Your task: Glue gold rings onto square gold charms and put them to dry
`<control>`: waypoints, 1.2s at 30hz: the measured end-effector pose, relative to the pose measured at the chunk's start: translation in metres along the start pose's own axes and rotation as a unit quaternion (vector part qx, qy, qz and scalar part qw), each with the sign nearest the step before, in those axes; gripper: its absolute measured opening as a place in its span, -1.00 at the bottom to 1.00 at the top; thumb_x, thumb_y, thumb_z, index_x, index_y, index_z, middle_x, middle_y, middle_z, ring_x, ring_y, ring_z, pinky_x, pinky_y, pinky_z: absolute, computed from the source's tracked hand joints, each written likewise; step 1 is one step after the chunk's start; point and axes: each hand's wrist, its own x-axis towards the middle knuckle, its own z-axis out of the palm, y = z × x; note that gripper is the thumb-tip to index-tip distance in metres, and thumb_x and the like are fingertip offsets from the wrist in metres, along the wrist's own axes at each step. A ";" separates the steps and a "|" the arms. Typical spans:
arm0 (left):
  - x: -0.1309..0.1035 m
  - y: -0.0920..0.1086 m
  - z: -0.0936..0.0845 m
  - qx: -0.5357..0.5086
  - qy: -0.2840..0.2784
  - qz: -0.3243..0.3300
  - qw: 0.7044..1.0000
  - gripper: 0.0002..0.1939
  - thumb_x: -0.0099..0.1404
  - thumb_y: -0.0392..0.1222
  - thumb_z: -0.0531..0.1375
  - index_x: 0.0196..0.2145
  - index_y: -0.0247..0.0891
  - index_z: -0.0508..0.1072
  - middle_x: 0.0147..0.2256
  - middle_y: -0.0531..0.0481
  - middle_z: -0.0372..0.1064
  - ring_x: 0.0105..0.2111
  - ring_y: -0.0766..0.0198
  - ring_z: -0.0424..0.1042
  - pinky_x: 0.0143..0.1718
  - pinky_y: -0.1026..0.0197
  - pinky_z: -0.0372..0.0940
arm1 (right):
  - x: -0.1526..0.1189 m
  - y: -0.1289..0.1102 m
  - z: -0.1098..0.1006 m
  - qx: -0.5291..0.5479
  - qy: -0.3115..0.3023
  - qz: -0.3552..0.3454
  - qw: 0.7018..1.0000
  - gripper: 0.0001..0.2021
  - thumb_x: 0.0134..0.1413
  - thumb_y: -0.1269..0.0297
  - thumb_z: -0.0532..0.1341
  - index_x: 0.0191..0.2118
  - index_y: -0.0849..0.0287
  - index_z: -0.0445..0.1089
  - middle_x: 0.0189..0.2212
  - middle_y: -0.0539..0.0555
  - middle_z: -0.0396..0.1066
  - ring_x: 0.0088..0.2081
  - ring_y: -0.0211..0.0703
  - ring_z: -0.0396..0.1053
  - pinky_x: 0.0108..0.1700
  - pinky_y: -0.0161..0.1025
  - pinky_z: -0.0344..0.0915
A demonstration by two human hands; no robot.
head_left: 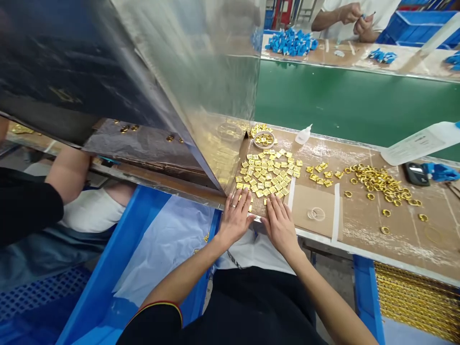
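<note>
My left hand [236, 213] lies flat over the near left edge of a spread of small square gold pieces [268, 175]. Beside it, my right hand [279, 221] rests palm down at the near right edge of the same spread, fingers stretched out. Both hands touch the pieces at the table's front edge, and neither grips anything I can see. Some gold pieces are partly hidden under the fingers. A round dish [264, 139] of gold pieces stands behind the spread. Right of it lie gold rings [386, 182] in a loose heap.
A tall shiny panel [201, 72] rises at my left. A small white bottle [304, 135], a large clear bottle [422, 143] and a black device [416, 173] stand along the back. A blue bin [104, 273] sits below left. Across the green belt [345, 96], another person handles blue parts [291, 42].
</note>
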 end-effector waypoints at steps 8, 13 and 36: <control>0.009 0.014 -0.008 -0.004 -0.060 0.035 0.998 -0.34 0.52 0.14 -0.03 0.45 -0.17 0.13 0.45 -0.21 0.06 0.45 -0.10 0.01 0.38 -0.24 0.02 | -0.006 0.004 -0.006 -0.022 -0.053 -0.012 0.998 -0.29 0.47 0.24 -0.03 0.54 0.32 -0.37 0.47 0.34 0.00 0.45 0.15 0.05 0.37 0.03 0.09; 0.015 0.012 -0.007 -0.031 -0.058 0.071 0.995 -0.31 0.51 0.21 -0.08 0.46 -0.15 0.10 0.44 -0.25 0.09 0.43 -0.12 0.07 0.37 -0.26 0.00 | -0.009 0.003 -0.005 -0.010 -0.029 -0.008 0.999 -0.24 0.46 0.22 0.00 0.54 0.26 -0.46 0.49 0.35 -0.09 0.47 0.18 -0.02 0.37 0.10 0.10; -0.051 0.015 0.003 -0.065 -0.028 0.004 0.998 -0.28 0.55 0.12 -0.16 0.48 -0.39 -0.02 0.41 -0.36 0.13 0.47 -0.04 -0.02 0.41 -0.19 -0.13 | -0.017 -0.038 -0.024 0.181 0.047 -0.040 0.982 -0.33 0.41 0.34 0.10 0.52 0.08 -0.14 0.39 0.30 0.16 0.47 0.22 -0.02 0.31 0.25 0.27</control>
